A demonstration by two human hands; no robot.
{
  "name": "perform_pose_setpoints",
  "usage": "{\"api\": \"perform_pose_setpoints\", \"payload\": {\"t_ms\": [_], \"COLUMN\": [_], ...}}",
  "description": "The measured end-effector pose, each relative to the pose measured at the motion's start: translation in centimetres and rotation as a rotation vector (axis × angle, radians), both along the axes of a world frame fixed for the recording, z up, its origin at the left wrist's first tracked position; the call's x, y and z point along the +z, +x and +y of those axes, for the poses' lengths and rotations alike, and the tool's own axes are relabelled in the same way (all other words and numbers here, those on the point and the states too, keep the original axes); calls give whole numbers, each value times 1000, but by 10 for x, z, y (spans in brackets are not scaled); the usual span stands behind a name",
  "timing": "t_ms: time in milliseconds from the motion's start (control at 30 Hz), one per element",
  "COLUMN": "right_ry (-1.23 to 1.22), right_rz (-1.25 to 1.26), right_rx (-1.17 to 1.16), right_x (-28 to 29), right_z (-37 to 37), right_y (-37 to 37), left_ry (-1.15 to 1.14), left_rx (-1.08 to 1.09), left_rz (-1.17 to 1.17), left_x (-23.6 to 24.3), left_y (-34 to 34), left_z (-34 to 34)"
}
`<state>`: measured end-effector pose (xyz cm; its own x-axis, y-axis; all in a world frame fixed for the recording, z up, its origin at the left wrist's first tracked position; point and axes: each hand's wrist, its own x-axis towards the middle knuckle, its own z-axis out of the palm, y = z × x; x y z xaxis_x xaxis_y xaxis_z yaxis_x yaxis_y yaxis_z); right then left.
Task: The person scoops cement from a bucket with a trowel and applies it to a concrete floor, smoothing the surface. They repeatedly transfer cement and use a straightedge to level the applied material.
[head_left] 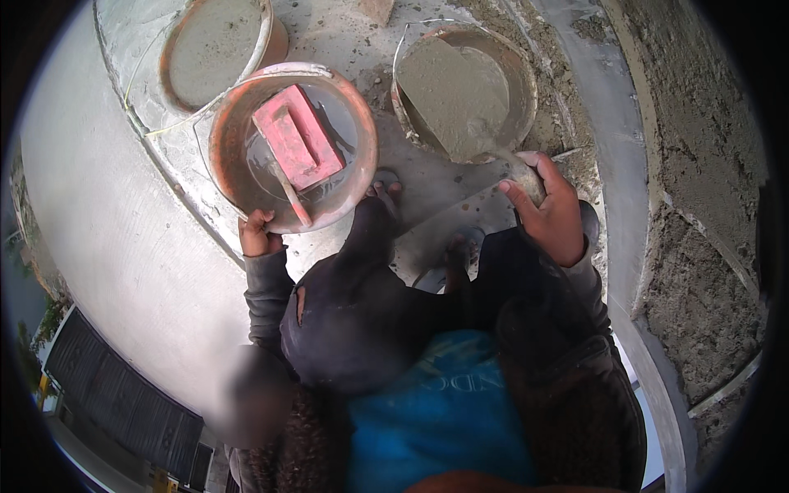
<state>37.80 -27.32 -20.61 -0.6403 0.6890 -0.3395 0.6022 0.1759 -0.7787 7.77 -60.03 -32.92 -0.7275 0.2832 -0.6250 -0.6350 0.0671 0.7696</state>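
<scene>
My left hand (256, 232) grips the rim of an orange tub (225, 156) holding murky water, a pink plastic float (312, 156) and a tool handle with a red band (294, 205). At the right, my right hand (549, 209) is closed round a grey, mortar-coated object (526, 182), too hidden to name exactly. It is just below a second bucket (529, 99) of wet grey mortar (448, 94), and a grey smear or stream joins the object to the mortar. My sandalled feet (386, 187) stand between the containers, below my bent dark-clad legs.
Another orange bucket (275, 45) of grey mix stands at the upper left. A pale concrete surface (107, 222) runs down the left, toward a dark slatted gate (107, 386). A rough mortar band (699, 123) and a smooth grey edge (625, 263) run along the right.
</scene>
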Motion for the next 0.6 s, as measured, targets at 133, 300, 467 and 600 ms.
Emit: {"api": "perform_pose_setpoints", "payload": {"t_ms": [133, 300, 467, 600], "right_ry": [-154, -157, -242, -282], "right_rz": [108, 101, 105, 28], "right_rx": [233, 323, 218, 139], "right_x": [27, 4, -18, -31], "right_z": [-25, -44, -50, -59], "right_y": [-42, -72, -79, -79], "left_ry": [-7, 14, 3, -18], "left_rx": [8, -31, -93, -135], "left_rz": [77, 104, 210, 253], "left_x": [27, 48, 59, 69], "left_y": [12, 26, 35, 40], "left_z": [26, 57, 79, 92]}}
